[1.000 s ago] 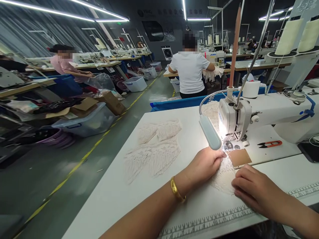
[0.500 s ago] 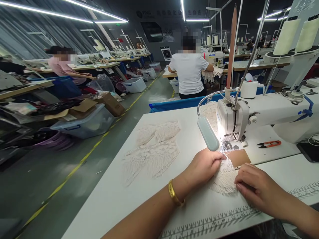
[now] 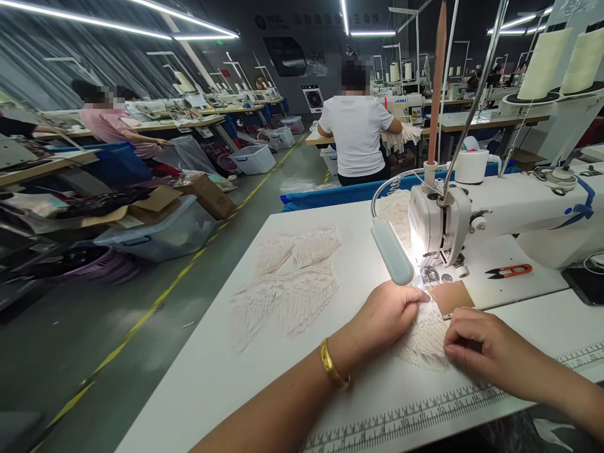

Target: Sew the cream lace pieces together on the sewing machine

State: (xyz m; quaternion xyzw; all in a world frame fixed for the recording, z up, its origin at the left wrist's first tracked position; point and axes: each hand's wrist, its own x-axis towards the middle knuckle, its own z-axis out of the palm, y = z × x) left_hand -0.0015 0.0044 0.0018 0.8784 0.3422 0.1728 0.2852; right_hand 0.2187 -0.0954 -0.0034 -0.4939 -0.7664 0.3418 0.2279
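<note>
A strip of cream lace (image 3: 423, 333) lies below the needle area of a white sewing machine (image 3: 500, 204). My left hand (image 3: 394, 314), a gold bangle at its wrist, pinches the upper left edge of this lace near the presser foot. Closed at the lace's right edge, my right hand (image 3: 479, 346) grips it between thumb and fingers. A brown card (image 3: 450, 298) lies on the machine bed between the hands. More lace pieces (image 3: 292, 283) are spread flat on the white table (image 3: 212, 377) to the left.
Red-handled thread snips (image 3: 509, 271) and a dark phone (image 3: 585, 286) lie at the right. A pale green lamp (image 3: 392, 253) hangs left of the needle. A printed ruler (image 3: 406, 421) runs along the front edge. Two people sit at other machines beyond.
Both hands keep nearly the same place on the lace. The view has shifted slightly. The person in pink at the left has moved an arm and leaned left.
</note>
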